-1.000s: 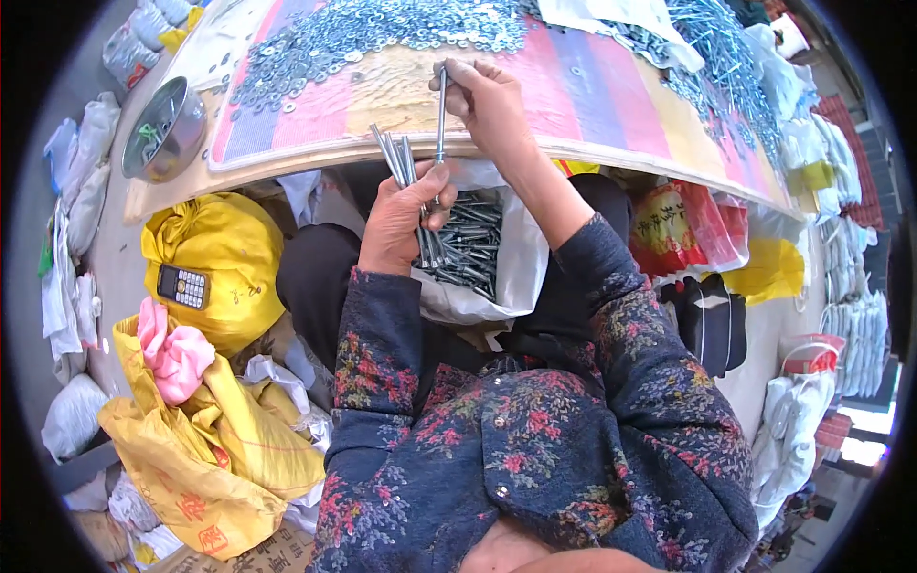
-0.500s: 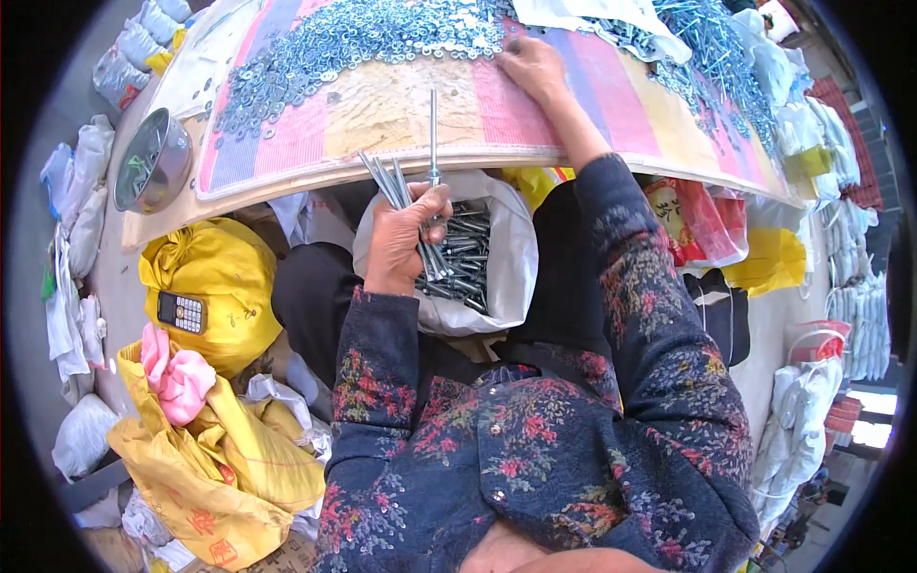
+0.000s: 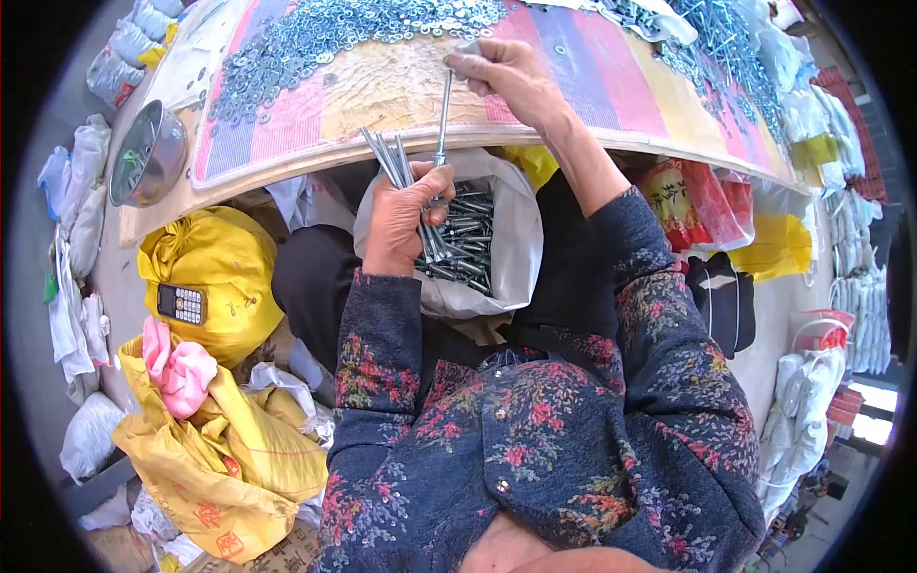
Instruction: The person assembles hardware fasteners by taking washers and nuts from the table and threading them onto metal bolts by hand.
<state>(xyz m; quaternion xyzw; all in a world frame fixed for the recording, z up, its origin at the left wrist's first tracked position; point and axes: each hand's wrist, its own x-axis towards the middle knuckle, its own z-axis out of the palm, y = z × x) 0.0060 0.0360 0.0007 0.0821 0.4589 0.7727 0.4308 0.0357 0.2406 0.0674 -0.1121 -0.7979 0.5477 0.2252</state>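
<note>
Firstly, upright bolt: a long, slim, silver metal bolt (image 3: 445, 115) stands nearly vertical toward 12 o'clock from the view's centre, its thicker collar (image 3: 439, 159) at the lower end.
Handling: likely stiff, hard to damage and fairly light, but smooth enough to turn or slip; best held low at the collar, the thin tip left accessible.
Left hand: the left hand (image 3: 394, 227) is curled closed, thumb and finger clamping the bolt's foot, with a fanned bundle of silver metal bolts (image 3: 387, 158) in the palm, tops leaning toward 11 o'clock.
Right hand: the right hand (image 3: 521, 81) has thumb and fingertips together at the bolt's upper tip; whether a small piece sits between them is too small to tell.
Sack: just below the left hand's fingers, toward 4 o'clock, an open white woven sack (image 3: 521, 220) holds a pile of dark silver bolts (image 3: 473, 229).
Bench: a pale wooden bench (image 3: 143, 222) under a pink, yellow and blue striped cloth (image 3: 621, 76) carries silver ring washers (image 3: 353, 33) near 11, loose long bolts (image 3: 731, 53) between 1 and 2, and a round steel bowl (image 3: 148, 158) at 10.
Nine o'clock: a black keypad phone (image 3: 181, 304) rests on a knotted yellow bundle (image 3: 244, 263).
</note>
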